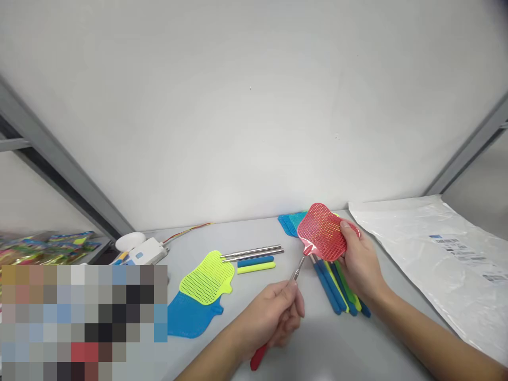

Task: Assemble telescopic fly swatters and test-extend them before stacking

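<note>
Left hand point(273, 315) grips the metal shaft of a red fly swatter point(322, 233); right hand point(359, 259) pinches its mesh head. Assembled swatters point(337, 286) lie, apparently stacked, just beneath the right hand.

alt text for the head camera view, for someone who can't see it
Two bare hands hold a red fly swatter above a grey table: the left hand grips its metal rod, the right hand holds its mesh head. Loose yellow-green and blue swatter heads, metal rods and assembled swatters lie around.
</note>
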`<control>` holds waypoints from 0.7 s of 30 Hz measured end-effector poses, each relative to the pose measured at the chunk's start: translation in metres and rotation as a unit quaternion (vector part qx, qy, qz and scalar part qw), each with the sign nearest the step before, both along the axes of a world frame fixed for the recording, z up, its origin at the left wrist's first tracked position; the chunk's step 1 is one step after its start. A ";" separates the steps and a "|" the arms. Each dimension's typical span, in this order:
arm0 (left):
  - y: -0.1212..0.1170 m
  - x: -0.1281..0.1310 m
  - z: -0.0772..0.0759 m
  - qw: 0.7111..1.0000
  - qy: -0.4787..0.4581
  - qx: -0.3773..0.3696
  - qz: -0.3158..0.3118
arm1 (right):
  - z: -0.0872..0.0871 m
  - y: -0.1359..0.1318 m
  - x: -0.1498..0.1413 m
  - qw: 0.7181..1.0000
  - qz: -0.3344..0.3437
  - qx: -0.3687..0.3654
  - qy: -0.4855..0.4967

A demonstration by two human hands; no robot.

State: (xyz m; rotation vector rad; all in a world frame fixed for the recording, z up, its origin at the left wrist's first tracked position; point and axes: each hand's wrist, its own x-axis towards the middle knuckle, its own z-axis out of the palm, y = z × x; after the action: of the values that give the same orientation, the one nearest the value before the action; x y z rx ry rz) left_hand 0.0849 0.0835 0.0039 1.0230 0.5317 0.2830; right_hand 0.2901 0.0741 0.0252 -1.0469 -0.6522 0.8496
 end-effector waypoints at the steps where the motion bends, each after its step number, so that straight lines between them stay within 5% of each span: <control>1: 0.000 0.000 0.000 1.000 0.003 0.003 0.001 | 0.000 0.001 0.000 1.000 0.004 0.004 -0.002; 10: 0.000 -0.001 0.000 0.998 0.032 0.045 -0.003 | -0.003 0.000 0.003 0.992 -0.056 0.002 -0.112; 21: 0.003 -0.004 0.002 0.999 0.023 0.000 -0.040 | 0.000 0.001 0.001 0.996 -0.014 -0.007 -0.087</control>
State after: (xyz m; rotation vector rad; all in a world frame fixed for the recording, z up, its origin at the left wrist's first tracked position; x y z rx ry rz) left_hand 0.0805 0.0862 0.0061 1.0508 0.5315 0.1893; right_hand 0.2910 0.0748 0.0255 -1.1481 -0.7760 0.7443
